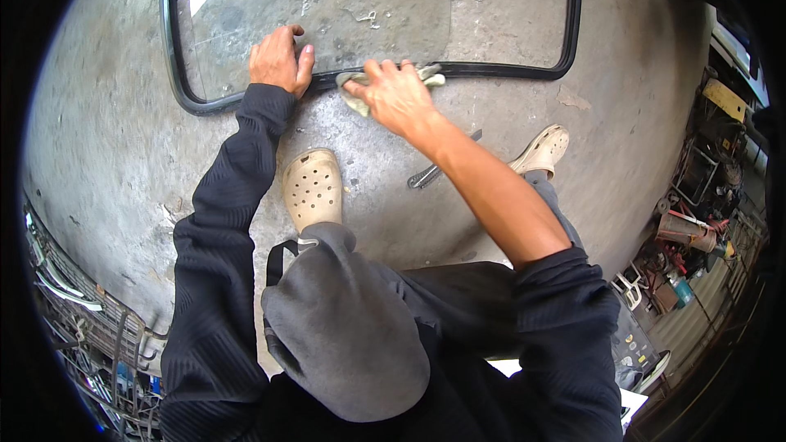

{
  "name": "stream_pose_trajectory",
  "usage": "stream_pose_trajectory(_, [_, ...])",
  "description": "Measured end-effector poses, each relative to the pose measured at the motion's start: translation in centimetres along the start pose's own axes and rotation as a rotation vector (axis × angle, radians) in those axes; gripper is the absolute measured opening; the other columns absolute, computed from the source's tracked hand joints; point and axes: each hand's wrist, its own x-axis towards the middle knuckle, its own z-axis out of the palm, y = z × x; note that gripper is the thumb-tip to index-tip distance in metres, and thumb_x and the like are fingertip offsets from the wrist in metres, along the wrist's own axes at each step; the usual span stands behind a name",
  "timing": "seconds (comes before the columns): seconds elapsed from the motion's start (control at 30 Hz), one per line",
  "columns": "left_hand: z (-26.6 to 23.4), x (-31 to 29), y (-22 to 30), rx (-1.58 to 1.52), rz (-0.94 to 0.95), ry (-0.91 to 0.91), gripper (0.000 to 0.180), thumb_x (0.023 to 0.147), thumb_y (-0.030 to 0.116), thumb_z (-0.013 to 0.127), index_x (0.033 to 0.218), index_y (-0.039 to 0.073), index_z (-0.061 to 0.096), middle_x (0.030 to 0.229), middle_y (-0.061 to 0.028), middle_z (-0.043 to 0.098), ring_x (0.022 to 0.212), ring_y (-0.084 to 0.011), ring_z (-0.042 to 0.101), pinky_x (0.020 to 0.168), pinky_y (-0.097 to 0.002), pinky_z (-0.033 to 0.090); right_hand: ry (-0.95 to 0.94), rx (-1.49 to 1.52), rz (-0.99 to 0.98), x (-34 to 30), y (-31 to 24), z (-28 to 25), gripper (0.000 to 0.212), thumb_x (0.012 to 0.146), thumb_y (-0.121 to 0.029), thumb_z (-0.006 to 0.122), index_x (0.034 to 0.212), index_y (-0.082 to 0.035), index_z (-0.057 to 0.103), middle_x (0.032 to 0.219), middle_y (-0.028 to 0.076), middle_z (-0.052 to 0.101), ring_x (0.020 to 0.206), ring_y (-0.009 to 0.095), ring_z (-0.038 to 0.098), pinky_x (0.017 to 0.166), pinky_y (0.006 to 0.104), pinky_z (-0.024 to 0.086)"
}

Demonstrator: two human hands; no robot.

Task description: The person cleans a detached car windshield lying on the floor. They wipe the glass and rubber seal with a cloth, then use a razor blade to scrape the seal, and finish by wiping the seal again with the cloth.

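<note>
A large glass pane (pixel 393 12) with a black rubber-like frame (pixel 499 71) lies at the far side, over the concrete floor. My left hand (pixel 277 59) rests at its near edge, left of the middle. The fingers bend loosely, the thumb stands apart, and nothing shows in the hand. To its right, my right hand (pixel 395 96) is closed on a pale greenish cloth (pixel 431 76), pressing it against the near strip of the frame. Cloth ends stick out on both sides of the fingers. The palm hides the rest.
What looks like a utility knife (pixel 426 175) lies on the floor under my right forearm. My beige clogs (pixel 313 190) stand on the near side of the pane. Metal racks (pixel 102 327) line the left edge, and assorted tools and parts (pixel 684 233) crowd the right.
</note>
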Motion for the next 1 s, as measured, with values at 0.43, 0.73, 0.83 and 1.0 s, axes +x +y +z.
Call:
stream_pose_trajectory(0.43, [0.1,-0.5,-1.2,-0.059,-0.02,-0.003,0.028,0.077,0.023,0.057,0.1,0.007,0.055,0.076,-0.0074,0.056,0.077,-0.026,0.056,0.071,-0.0387,0.039,0.073,-0.031,-0.045,0.2,0.2,0.3,0.042,0.085,-0.015,0.05,0.122,-0.035,0.055,0.099,0.006,0.052,0.092,0.022,0.055,0.081,0.0424,0.044])
stream_pose_trajectory(0.73, [0.2,-0.7,-1.3,-0.082,0.007,0.031,0.028,0.077,0.023,0.055,0.1,0.007,0.056,0.075,-0.0091,0.055,0.076,-0.0272,0.056,0.069,-0.0393,0.039,0.017,-0.012,-0.057,0.0,0.1,0.4,0.042,0.087,-0.013,0.048,0.123,-0.033,0.054,0.101,0.007,0.052,0.091,0.022,0.055,0.077,0.0408,0.044])
stream_pose_trajectory(0.83, [-0.1,-0.9,-1.2,-0.082,-0.048,-0.006,0.028,0.078,0.023,0.055,0.101,0.007,0.055,0.074,-0.0095,0.055,0.076,-0.0274,0.056,0.07,-0.0397,0.039,-0.048,-0.018,-0.051,-1.9,2.5,0.1,0.04,0.088,-0.014,0.045,0.124,-0.031,0.054,0.103,0.008,0.052,0.091,0.021,0.055,0.079,0.0413,0.045])
stream_pose_trajectory(1.0, [0.0,-0.2,-0.4,-0.045,-0.033,0.0,0.028,0.078,0.024,0.055,0.1,0.007,0.055,0.073,-0.009,0.055,0.074,-0.0277,0.055,0.07,-0.0401,0.04,-0.02,-0.061,-0.053,-0.2,-0.4,0.9,0.039,0.087,-0.015,0.048,0.123,-0.03,0.055,0.103,0.009,0.053,0.092,0.022,0.055,0.083,0.043,0.044])
